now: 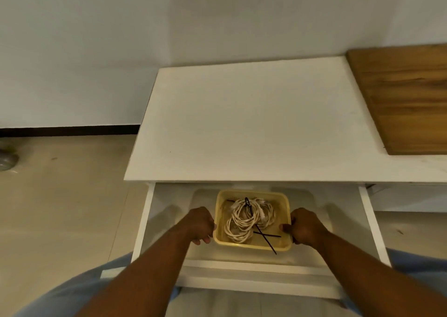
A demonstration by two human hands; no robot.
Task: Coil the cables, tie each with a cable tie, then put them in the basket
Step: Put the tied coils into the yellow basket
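Yellow basket (252,246) sits in the open white drawer (169,210) under the table (242,123). Both hands have it by the sides: left hand (200,225) curled round the left rim, right hand (306,227) gripping the right rim, thumb over the edge. Inside are pale coiled cables (238,222) and black cable ties (266,235) — two lie crossed near the front, and another looks cinched round a coil, but it's too blurry to be sure.

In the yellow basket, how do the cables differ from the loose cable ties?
The cables are whitish; the loose cable ties are black. The cables lie coiled; the ties lie straight and crossed. The cables stay inside the basket; one tie pokes over its near rim. Both lie in that basket.
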